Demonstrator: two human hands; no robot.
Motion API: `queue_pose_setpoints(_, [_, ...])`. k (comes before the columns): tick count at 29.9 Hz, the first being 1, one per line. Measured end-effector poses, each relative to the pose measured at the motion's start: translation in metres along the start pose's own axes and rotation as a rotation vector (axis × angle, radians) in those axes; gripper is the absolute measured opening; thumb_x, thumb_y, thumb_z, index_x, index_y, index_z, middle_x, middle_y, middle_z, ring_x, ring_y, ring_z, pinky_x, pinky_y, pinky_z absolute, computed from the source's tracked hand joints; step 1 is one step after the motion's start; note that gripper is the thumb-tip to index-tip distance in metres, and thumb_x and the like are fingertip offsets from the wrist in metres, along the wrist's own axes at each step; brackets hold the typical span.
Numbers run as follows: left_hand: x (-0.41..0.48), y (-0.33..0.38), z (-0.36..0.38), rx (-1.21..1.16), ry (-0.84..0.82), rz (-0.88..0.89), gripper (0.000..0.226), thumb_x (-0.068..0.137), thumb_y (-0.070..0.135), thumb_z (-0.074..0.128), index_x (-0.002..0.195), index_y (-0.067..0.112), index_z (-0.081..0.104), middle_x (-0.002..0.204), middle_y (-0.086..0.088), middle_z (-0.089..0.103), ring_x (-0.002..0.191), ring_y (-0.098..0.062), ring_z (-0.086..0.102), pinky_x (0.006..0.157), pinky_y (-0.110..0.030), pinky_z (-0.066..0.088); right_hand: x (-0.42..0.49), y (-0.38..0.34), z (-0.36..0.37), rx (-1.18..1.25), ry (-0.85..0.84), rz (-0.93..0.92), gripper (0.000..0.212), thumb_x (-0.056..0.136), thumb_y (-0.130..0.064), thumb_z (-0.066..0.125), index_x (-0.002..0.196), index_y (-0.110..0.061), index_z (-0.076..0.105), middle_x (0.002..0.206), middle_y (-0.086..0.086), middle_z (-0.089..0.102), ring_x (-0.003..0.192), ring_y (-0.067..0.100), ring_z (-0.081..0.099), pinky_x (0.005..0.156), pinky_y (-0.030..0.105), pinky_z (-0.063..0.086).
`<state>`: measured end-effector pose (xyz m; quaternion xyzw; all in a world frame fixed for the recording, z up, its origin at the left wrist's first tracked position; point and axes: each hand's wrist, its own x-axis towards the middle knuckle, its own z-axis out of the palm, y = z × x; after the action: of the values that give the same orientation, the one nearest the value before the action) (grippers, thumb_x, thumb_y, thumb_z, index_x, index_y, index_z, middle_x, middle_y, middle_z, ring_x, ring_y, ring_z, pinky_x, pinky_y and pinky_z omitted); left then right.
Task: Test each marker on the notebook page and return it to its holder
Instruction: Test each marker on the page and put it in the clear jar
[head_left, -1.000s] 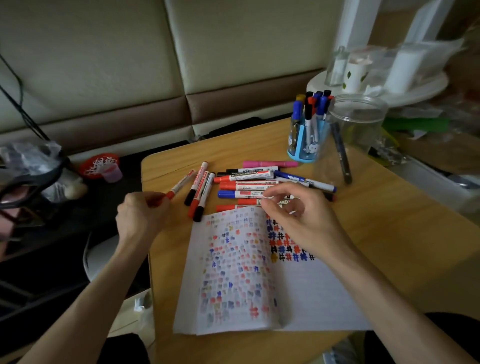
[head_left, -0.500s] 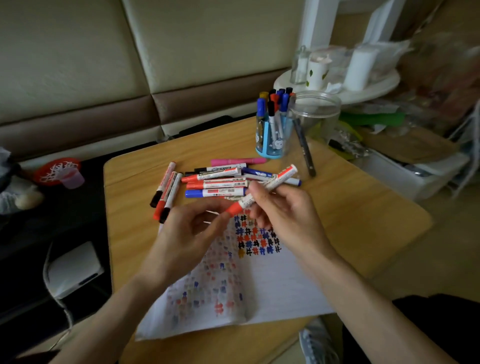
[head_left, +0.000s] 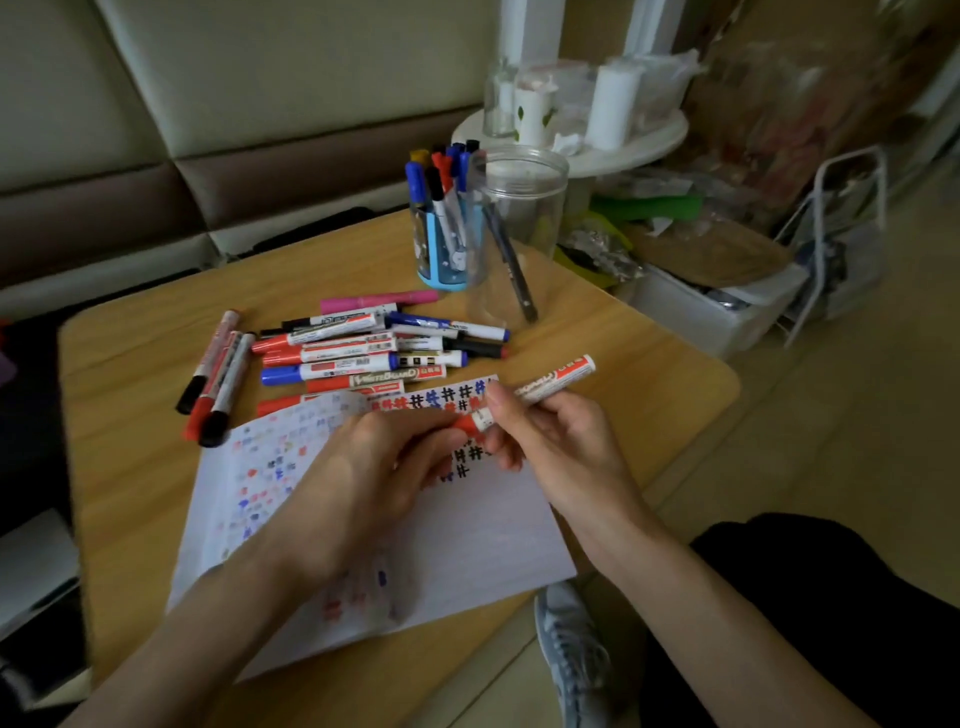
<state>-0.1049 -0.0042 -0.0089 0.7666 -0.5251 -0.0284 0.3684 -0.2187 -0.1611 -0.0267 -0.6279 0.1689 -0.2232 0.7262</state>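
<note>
Both hands meet over the notebook (head_left: 467, 535), sharing one red marker (head_left: 550, 382). The right hand (head_left: 550, 441) has its fingers and thumb wrapped round the white barrel, and the marker's far end sticks out beyond its knuckles, angled up and away to the right. The left hand (head_left: 363, 478) has its fingers curled in from the other side, fingertips pinching the red cap end, right against the right hand's thumb. The cap looks seated on the barrel, though the fingers cover part of the joint.

Under both hands the notebook lies open on the wooden table (head_left: 130, 415), its page filled with rows of small red, blue and black hash marks; some show between the two hands and just beyond the fingertips.

Beyond the left hand lies a loose pile of markers (head_left: 353, 353), red, blue and black, mostly side by side, with a pink marker (head_left: 379, 300) at its far edge. Further to the left of that hand, three markers (head_left: 218, 374) lie together, apart from the pile.

Well beyond the right hand stands the blue holder (head_left: 441, 260), with capped markers upright in it. Just beside it is a clear jar (head_left: 519, 208) with one dark pen (head_left: 511, 265) leaning inside.
</note>
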Motion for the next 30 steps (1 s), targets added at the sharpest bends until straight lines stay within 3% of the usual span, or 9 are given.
queue_pose_setpoints(4, [0.010,0.003,0.002,-0.087,-0.058,-0.052,0.031,0.099,0.036,0.052,0.079,0.020,0.069,0.066,0.005,0.062,0.067,-0.014,0.060,0.058,-0.015,0.043,0.001,0.000,-0.007,-0.011,-0.004,-0.005,0.036,0.097,-0.029,0.070,0.092,0.007,0.068,0.076,0.008,0.070,0.068,0.016,0.062,0.064,0.024,0.051])
queue_pose_setpoints(7, [0.013,0.002,0.000,-0.186,-0.126,-0.086,0.037,0.099,0.034,0.050,0.068,0.017,0.063,0.064,0.000,0.062,0.060,-0.014,0.058,0.057,-0.013,0.041,-0.001,0.002,-0.010,-0.045,-0.022,-0.048,0.030,0.098,-0.028,0.068,0.095,0.002,0.070,0.077,0.005,0.070,0.071,0.014,0.063,0.066,0.023,0.053])
queue_pose_setpoints(11, [0.014,0.002,-0.005,-0.395,-0.215,-0.135,0.035,0.099,0.026,0.053,0.070,0.035,0.070,0.065,0.001,0.065,0.059,-0.010,0.060,0.060,-0.013,0.045,-0.004,0.001,-0.011,-0.065,-0.034,-0.098,0.025,0.098,-0.025,0.067,0.095,-0.001,0.070,0.076,0.002,0.069,0.071,0.012,0.063,0.067,0.022,0.053])
queue_pose_setpoints(13, [0.015,-0.002,-0.007,-0.410,-0.250,-0.148,0.034,0.099,0.027,0.053,0.070,0.031,0.069,0.064,0.001,0.065,0.058,-0.009,0.059,0.061,-0.015,0.045,-0.004,0.002,-0.010,-0.071,-0.035,-0.089,0.023,0.098,-0.026,0.067,0.095,-0.003,0.070,0.076,0.002,0.069,0.072,0.012,0.062,0.067,0.022,0.052])
queue_pose_setpoints(16, [0.015,-0.006,-0.004,-0.384,-0.242,-0.174,0.029,0.098,0.029,0.053,0.075,0.022,0.070,0.066,-0.001,0.066,0.059,-0.009,0.060,0.061,-0.015,0.046,-0.002,0.007,-0.006,-0.050,-0.017,-0.052,0.028,0.098,-0.028,0.066,0.098,0.000,0.070,0.076,0.002,0.068,0.072,0.012,0.061,0.067,0.022,0.051])
queue_pose_setpoints(19, [0.014,-0.005,0.007,-0.280,-0.128,-0.212,0.027,0.090,0.039,0.054,0.095,0.024,0.075,0.073,0.003,0.071,0.068,-0.009,0.066,0.062,-0.013,0.050,-0.001,0.013,-0.001,0.018,0.043,-0.011,0.033,0.099,-0.031,0.064,0.103,0.001,0.071,0.077,0.003,0.067,0.071,0.012,0.059,0.066,0.021,0.051])
queue_pose_setpoints(24, [0.010,-0.010,0.013,-0.118,-0.077,-0.086,0.037,0.092,0.053,0.051,0.110,0.029,0.071,0.089,0.016,0.071,0.086,-0.002,0.068,0.072,-0.018,0.054,0.001,0.014,0.004,0.037,0.074,-0.021,0.028,0.099,-0.025,0.067,0.100,0.003,0.070,0.070,-0.004,0.065,0.065,0.006,0.057,0.060,0.018,0.047])
queue_pose_setpoints(30, [0.008,-0.013,0.014,-0.071,-0.058,-0.049,0.032,0.101,0.050,0.051,0.103,0.029,0.075,0.087,0.018,0.070,0.084,-0.006,0.066,0.070,-0.022,0.051,0.004,0.013,0.005,-0.058,0.015,-0.022,0.028,0.101,-0.023,0.066,0.092,0.004,0.069,0.071,-0.002,0.068,0.065,0.004,0.062,0.061,0.016,0.049])
